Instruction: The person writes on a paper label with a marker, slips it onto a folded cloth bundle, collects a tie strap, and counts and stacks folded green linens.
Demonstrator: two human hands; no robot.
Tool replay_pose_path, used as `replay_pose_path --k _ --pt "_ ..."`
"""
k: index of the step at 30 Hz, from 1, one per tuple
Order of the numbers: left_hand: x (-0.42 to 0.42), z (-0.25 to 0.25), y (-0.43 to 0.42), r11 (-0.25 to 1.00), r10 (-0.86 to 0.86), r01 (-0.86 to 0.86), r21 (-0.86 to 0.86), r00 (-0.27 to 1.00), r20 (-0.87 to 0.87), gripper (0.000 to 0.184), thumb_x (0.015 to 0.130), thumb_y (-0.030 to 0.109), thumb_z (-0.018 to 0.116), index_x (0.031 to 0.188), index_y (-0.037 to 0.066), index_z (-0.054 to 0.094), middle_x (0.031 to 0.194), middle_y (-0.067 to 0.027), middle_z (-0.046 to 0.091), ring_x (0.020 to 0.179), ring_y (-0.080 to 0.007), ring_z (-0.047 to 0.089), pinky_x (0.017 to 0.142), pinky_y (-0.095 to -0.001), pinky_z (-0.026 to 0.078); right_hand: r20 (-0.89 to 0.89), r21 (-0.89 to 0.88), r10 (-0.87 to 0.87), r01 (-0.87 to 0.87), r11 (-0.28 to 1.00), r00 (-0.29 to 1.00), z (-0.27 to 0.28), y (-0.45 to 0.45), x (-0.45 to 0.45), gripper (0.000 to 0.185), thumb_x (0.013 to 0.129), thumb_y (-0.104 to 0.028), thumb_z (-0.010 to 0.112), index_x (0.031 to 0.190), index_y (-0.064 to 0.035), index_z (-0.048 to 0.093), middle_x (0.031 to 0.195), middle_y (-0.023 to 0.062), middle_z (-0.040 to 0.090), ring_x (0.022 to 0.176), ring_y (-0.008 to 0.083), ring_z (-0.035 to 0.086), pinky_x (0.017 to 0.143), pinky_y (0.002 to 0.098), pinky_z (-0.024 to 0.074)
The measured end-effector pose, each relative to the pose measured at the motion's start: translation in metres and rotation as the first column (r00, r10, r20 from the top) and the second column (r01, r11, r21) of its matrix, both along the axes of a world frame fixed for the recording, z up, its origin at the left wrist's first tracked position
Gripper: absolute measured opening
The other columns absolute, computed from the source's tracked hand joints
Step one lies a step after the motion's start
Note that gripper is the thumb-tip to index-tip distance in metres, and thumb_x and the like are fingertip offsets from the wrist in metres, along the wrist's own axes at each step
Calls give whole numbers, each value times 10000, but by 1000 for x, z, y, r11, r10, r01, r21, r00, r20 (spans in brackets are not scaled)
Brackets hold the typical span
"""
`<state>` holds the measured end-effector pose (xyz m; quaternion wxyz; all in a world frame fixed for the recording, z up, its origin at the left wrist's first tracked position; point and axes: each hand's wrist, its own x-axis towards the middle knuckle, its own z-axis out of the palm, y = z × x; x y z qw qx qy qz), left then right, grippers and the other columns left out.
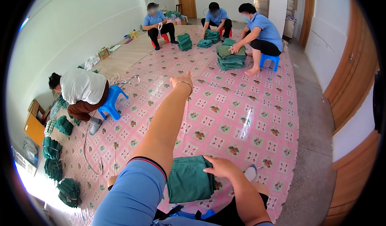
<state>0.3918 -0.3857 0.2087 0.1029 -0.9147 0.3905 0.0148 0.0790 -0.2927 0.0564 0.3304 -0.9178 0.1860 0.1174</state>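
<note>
My left arm reaches far forward over the floor, and my left hand [181, 80] is in the air with a finger stretched out and nothing in it. A band circles that wrist. Close to my body lies a folded pile of green cloth [191, 180]. My right hand [220, 167] rests at the pile's upper right edge, thumb and fingers apart, touching it without gripping.
Pink patterned sheeting [237, 117] covers the floor. Three seated people work at the back near green cloth stacks [232, 61]. At left, another person bends forward on a blue stool [113, 101] near several green bundles [69, 192]. White cord [124, 80] lies behind that stool.
</note>
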Motion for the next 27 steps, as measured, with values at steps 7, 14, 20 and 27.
replay_pose_path --k 7,14,20,27 --pt "7 5 4 1000 -8 8 16 1000 22 880 843 216 639 1527 207 84 1157 -76 664 1062 -268 625 916 -520 370 -28 28 -12 13 1000 1000 4 -2 3 701 893 -461 553 1472 -170 287 1287 230 528 1171 365 526 969 443 429" --pt "4 5 9 996 -58 64 -55 992 110 718 901 194 490 1520 225 128 1288 -92 591 1131 -303 592 911 -531 374 86 57 -11 6 998 996 -1 -1 -1 696 879 -403 585 1456 -127 311 1263 240 539 1160 390 522 969 442 426" --pt "-11 10 10 985 -91 118 -129 976 197 642 834 163 583 1429 191 343 1146 -69 661 1060 -292 628 912 -487 391 43 11 -73 73 997 996 9 2 -7 668 873 -425 609 1429 -147 363 1138 184 603 1061 355 576 885 445 461" --pt "-21 14 6 978 -101 137 -156 970 222 728 828 174 578 1483 198 262 1095 -117 674 1000 -281 652 925 -481 384 -16 48 -45 45 998 999 17 -1 -7 683 890 -416 573 1466 -175 295 1256 235 536 1117 372 554 940 438 448"
